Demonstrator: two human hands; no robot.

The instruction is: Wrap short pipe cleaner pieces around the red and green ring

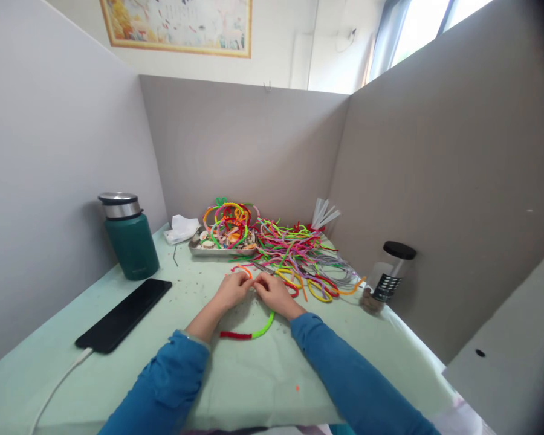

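Observation:
My left hand [234, 291] and my right hand [274, 294] meet above the middle of the table, fingertips pinched close together. An orange pipe cleaner [246, 270] curves out from my left fingers. Both hands seem closed on it, though the pinched part is hidden by the fingers. Below my right hand, a fuzzy strip curves toward me, green [263, 327] and then dark red [236, 335] at its free end. Whether this strip joins the orange piece cannot be seen. Just beyond my fingers lie scissors [262, 266], partly hidden by my right hand.
A heap of coloured pipe cleaners [294, 244] lies behind my hands, beside a metal tray [224, 252] holding shells and bent rings. At left stand a green bottle [131, 244] and a phone [124, 314] on a cable. A black-lidded jar [385, 279] stands right. Partitions enclose the table.

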